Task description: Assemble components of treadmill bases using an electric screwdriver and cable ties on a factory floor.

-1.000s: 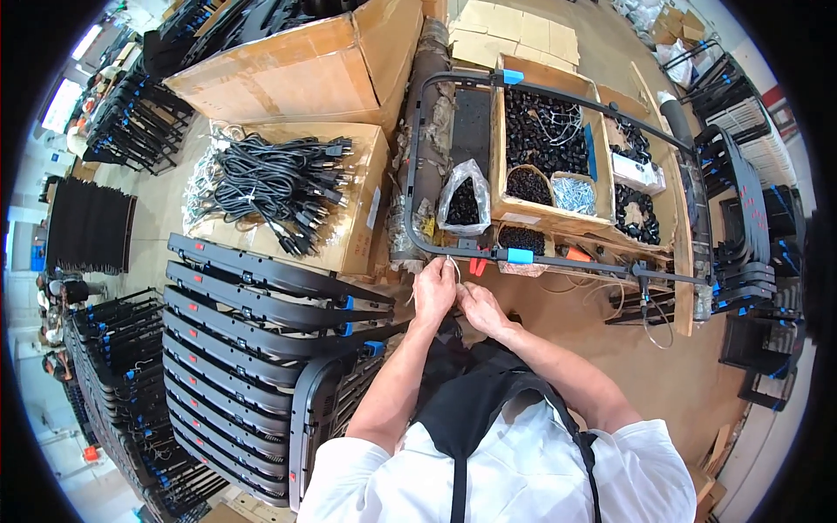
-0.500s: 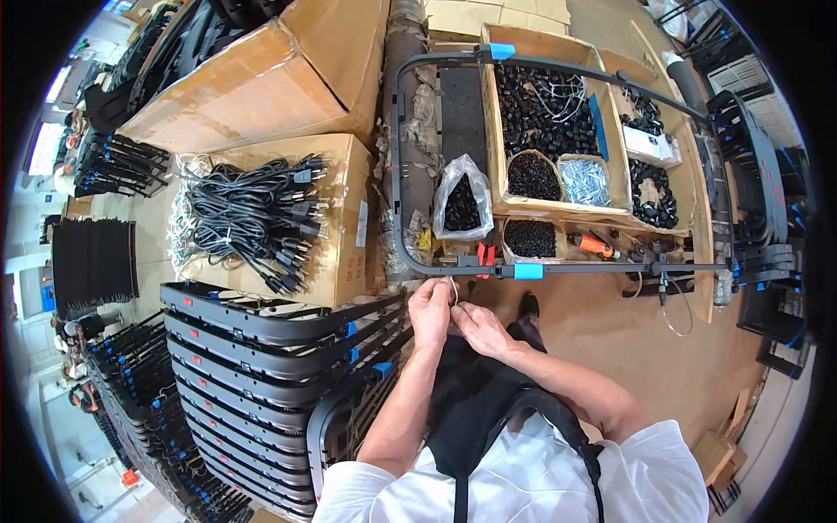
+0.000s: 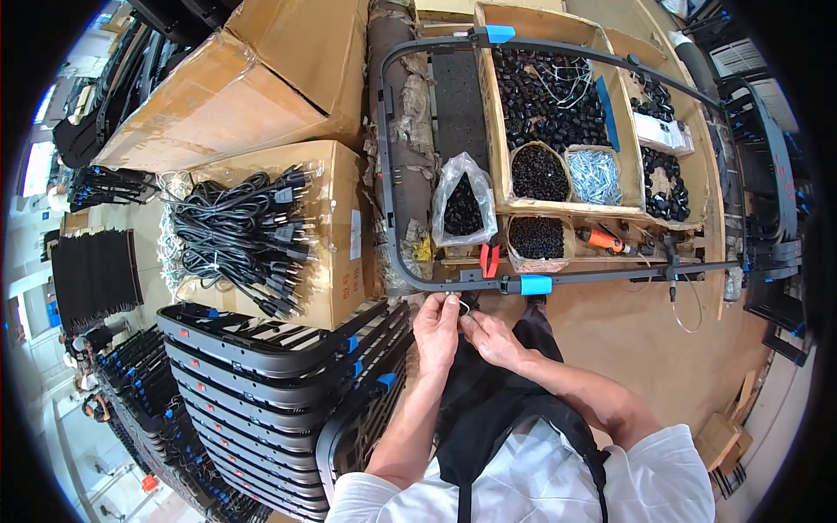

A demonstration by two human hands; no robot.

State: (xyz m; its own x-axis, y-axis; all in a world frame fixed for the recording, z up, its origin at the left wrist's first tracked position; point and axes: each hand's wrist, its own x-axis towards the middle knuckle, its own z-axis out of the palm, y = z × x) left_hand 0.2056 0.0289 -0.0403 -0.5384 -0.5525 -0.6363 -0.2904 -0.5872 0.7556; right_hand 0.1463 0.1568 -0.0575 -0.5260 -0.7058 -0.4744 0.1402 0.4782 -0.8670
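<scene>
Just below the near rail of a black tubular frame [image 3: 602, 276], both my hands are pinched close together. My left hand [image 3: 438, 329] has thumb and forefinger closed at the rail's underside. A thin white strand [image 3: 466, 304] curves between the hands, and its kind is too small to tell. My right hand [image 3: 493, 338] is closed around the strand's other part, with its fingertips partly hidden. Blue tape [image 3: 534, 285] wraps the rail to the right of my hands. Red-handled pliers [image 3: 490, 260] lie just beyond the rail.
Inside the frame stand a wooden tray [image 3: 558, 209] of black parts and silver screws, a plastic bag [image 3: 465, 205] of black pieces and an orange power tool [image 3: 602, 241]. At left are a carton [image 3: 340, 261] topped with bundled black power cords [image 3: 240, 231] and stacked black frames [image 3: 240, 349].
The whole view has shifted slightly. My hands stay close together below the rail, and the white strand between them now shows as a small curve.
</scene>
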